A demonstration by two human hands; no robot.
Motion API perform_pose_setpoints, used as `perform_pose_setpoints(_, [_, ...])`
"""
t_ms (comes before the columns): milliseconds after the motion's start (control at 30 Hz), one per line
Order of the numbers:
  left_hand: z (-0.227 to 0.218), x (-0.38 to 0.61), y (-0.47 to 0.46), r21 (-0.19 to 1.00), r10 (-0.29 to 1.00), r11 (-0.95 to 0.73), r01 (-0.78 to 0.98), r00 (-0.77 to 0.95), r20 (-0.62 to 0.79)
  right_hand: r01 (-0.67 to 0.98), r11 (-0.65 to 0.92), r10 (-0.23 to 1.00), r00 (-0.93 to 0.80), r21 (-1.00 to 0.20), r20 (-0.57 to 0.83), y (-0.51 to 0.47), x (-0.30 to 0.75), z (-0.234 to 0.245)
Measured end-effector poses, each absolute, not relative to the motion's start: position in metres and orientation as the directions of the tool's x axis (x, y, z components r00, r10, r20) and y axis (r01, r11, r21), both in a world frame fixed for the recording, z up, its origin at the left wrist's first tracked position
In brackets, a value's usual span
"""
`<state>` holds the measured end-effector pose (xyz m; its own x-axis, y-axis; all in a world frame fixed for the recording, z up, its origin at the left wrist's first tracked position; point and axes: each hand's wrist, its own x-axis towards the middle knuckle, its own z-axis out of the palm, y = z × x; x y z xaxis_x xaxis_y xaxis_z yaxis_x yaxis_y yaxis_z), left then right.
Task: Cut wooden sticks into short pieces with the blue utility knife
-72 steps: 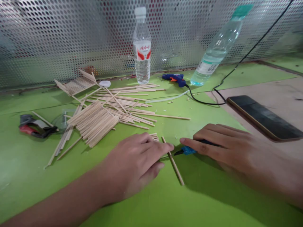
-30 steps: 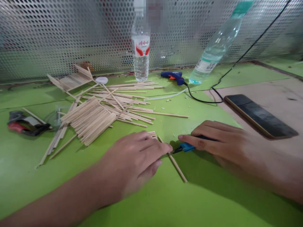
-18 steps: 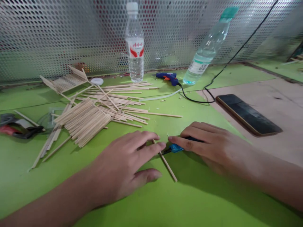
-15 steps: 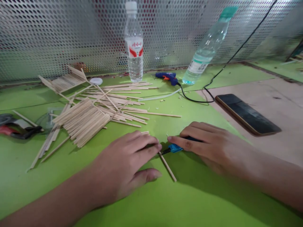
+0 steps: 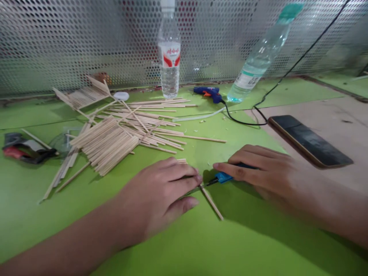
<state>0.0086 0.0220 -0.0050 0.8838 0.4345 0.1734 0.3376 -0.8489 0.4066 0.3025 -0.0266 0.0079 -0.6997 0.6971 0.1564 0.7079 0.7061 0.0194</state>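
Note:
My left hand (image 5: pixel 161 195) lies low over the green tabletop, its fingertips pressing a thin wooden stick (image 5: pixel 212 203) down. The stick's near end sticks out toward me; its far part passes under my fingers, and pale stick ends (image 5: pixel 181 161) show just beyond them. From the right, my right hand (image 5: pixel 255 168) grips a blue utility knife (image 5: pixel 224 177), with most of the handle hidden under the palm. The knife's dark tip points left at the stick, close beside my left fingertips. Whether the blade touches the stick I cannot tell.
Loose sticks (image 5: pixel 169 142) and a glued stick panel (image 5: pixel 107 147) lie on the left, near a roll of tape (image 5: pixel 28 149). Behind stand a water bottle (image 5: pixel 170 57), a tilted greenish bottle (image 5: pixel 258 61) and a blue glue gun (image 5: pixel 208 92) with a cord. A phone (image 5: pixel 310 140) lies right.
The whole view has shifted slightly, so things appear farther right. The knife tip has drawn a little to the right, away from the stick. My left hand still presses the stick.

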Motion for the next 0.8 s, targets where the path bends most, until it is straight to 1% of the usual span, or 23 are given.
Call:
perform_pose_setpoints(233, [-0.007, 0.009, 0.022, 0.415, 0.436, -0.848, 0.331, 0.880, 0.188, 0.689, 0.725, 0.677, -0.717, 0.017, 0.164, -0.029, 0.296, 0.009])
perform_pose_setpoints(400, [-0.006, 0.008, 0.022, 0.389, 0.436, -0.857, 0.339, 0.879, 0.194, 0.706, 0.708, 0.699, -0.702, 0.007, 0.140, -0.034, 0.293, 0.009])
perform_pose_setpoints(533, [-0.007, 0.005, 0.022, 0.403, 0.448, -0.847, 0.346, 0.873, 0.193, 0.702, 0.712, 0.696, -0.704, -0.012, 0.141, -0.037, 0.288, 0.010])
perform_pose_setpoints(800, [-0.004, 0.003, 0.016, 0.388, 0.507, -0.812, 0.435, 0.856, 0.103, 0.714, 0.700, 0.705, -0.690, -0.005, 0.164, -0.042, 0.279, 0.011])
